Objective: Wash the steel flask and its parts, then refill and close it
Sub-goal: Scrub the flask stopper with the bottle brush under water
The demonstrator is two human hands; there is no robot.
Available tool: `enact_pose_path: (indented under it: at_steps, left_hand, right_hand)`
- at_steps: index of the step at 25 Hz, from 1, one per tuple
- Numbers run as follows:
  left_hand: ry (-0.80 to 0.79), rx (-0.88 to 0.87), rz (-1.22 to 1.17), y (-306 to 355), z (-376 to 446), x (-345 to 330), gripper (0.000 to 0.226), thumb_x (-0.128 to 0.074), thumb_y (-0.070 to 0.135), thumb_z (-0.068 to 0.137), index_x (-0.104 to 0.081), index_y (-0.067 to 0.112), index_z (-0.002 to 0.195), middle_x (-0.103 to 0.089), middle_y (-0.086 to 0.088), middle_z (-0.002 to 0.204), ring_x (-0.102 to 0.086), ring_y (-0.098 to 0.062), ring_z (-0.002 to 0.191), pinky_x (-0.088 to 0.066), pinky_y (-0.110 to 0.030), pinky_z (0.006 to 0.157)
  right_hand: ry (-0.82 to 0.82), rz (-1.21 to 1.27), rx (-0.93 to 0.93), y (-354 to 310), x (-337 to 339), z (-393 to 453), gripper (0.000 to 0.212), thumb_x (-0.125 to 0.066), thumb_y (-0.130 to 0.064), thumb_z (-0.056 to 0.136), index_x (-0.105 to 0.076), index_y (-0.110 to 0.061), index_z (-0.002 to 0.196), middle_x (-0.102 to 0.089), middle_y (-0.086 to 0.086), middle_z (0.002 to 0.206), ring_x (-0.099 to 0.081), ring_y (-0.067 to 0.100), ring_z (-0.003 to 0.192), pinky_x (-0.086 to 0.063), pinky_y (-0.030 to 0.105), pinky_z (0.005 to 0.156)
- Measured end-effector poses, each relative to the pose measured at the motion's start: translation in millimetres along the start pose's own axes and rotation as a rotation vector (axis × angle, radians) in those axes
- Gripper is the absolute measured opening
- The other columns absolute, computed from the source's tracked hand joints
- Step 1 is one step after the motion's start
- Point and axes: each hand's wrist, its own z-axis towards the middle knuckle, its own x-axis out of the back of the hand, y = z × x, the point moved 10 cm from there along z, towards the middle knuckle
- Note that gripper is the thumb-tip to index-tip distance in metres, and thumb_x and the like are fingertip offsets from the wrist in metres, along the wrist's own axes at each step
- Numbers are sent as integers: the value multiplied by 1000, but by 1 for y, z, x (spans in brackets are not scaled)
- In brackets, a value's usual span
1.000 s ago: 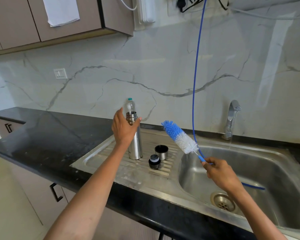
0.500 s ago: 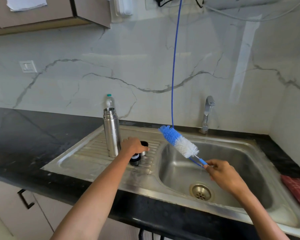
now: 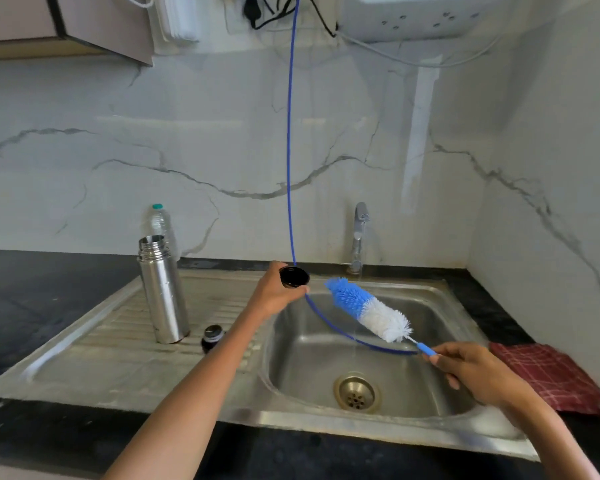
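The flask (image 3: 163, 289) stands upright on the ribbed drainboard (image 3: 94, 344), long axis vertical, open mouth pointing up, toward the drainboard's back edge. A clear plastic bottle (image 3: 160, 221) with a green cap stands directly behind it, near the wall.

Just right of the flask's base, the stopper (image 3: 211, 337) sits on the drainboard, dark, with a shiny top face; it is apart from the flask. My left forearm passes just beside it on its right.

My left hand (image 3: 274, 296) is raised over the boundary between drainboard and sink bowl (image 3: 440, 341). Its fingers are curled round the cup (image 3: 294, 276), which I hold with its dark open mouth tilted up and toward me. I cannot tell the cup's outer finish, since the hand covers it.

A blue hose (image 3: 289, 133) hangs down from the top of the wall, passes behind the cup and left hand, then curves rightward across the bowl toward the brush's handle.

The brush (image 3: 369, 310) lies diagonally above the bowl: long axis runs from upper left to lower right, blue bristle tip pointing up-left toward the cup, white bristles nearer the handle. The tip is near the cup but not touching.

My right hand (image 3: 475, 372) pinches the blue handle end between thumb and fingertips, over the bowl's right side.

The tap (image 3: 358, 237) stands at the bowl's back edge. The drain (image 3: 356, 392) sits in the bowl's floor. A red checked cloth (image 3: 548, 375) lies on the counter (image 3: 49, 292) at the sink's right edge.
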Motion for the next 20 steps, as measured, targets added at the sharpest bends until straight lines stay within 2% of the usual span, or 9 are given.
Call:
enact_pose_path:
  at_steps: [2,4,8,10,12,14,17,19,20]
  left_hand:
    - [-12,-33,-38,8,7,-41,56,-93,35,70,-60,16,111,-69,3,101,-66,-13,93,-45,-21,71]
    - [-22,-18,-46,6,18,-75,57,-94,40,66,-64,17,109,-71,0,101,-68,-16,93,-48,-26,74]
    - [-50,19,-86,11,37,-126,50,-93,31,69,-65,13,107,-71,-2,101,-69,-20,96,-45,-24,73]
    - [-68,63,-152,15,44,-140,50,-90,20,74,-59,11,111,-67,-1,104,-65,-20,98,-43,-25,79]
    - [-97,85,-204,21,50,-154,49,-86,13,78,-56,15,116,-65,-1,106,-61,-20,100,-42,-26,82]
    - [-128,94,-274,24,56,-169,50,-83,10,80,-54,19,119,-65,-1,110,-61,-19,103,-43,-26,82]
    - [-164,95,-329,16,61,-189,61,-82,14,79,-50,15,131,-66,-2,118,-63,-18,108,-46,-24,80]
    - [-167,98,-376,13,62,-196,60,-84,16,78,-55,14,131,-69,-1,115,-65,-16,105,-47,-21,79]
    - [-169,98,-427,16,60,-198,53,-84,15,79,-60,12,127,-71,-1,108,-66,-15,99,-48,-19,76]
  right_hand:
    - [-39,-52,-66,23,25,-12,18,-62,-22,101,-75,-11,95,-51,0,53,-32,10,39,-24,23,40]
    - [-56,-186,-115,39,44,-20,21,-62,-23,101,-73,-10,89,-55,-1,54,-36,11,41,-28,24,43]
    - [97,-376,-203,60,69,-17,28,-56,-23,100,-64,-22,74,-67,0,74,-61,16,66,-45,31,64]
    - [225,-329,-190,58,70,-17,31,-56,-25,98,-60,-28,68,-65,-2,72,-65,22,74,-46,36,68]
    - [289,-228,-123,49,62,-16,28,-56,-26,99,-62,-30,72,-65,-4,69,-65,21,72,-44,34,64]
    - [291,-112,-83,37,50,-13,23,-54,-27,101,-64,-29,81,-65,-5,67,-62,14,63,-42,30,58]
    - [304,-50,-55,32,43,-2,28,-52,-29,104,-58,-32,77,-61,-5,61,-53,9,53,-39,28,55]
    - [315,-30,-40,34,42,2,21,-52,-30,104,-61,-33,86,-61,-4,62,-55,10,55,-42,29,57]
    - [318,-6,-23,35,41,2,17,-52,-30,104,-64,-33,93,-62,-4,62,-56,10,56,-43,30,57]
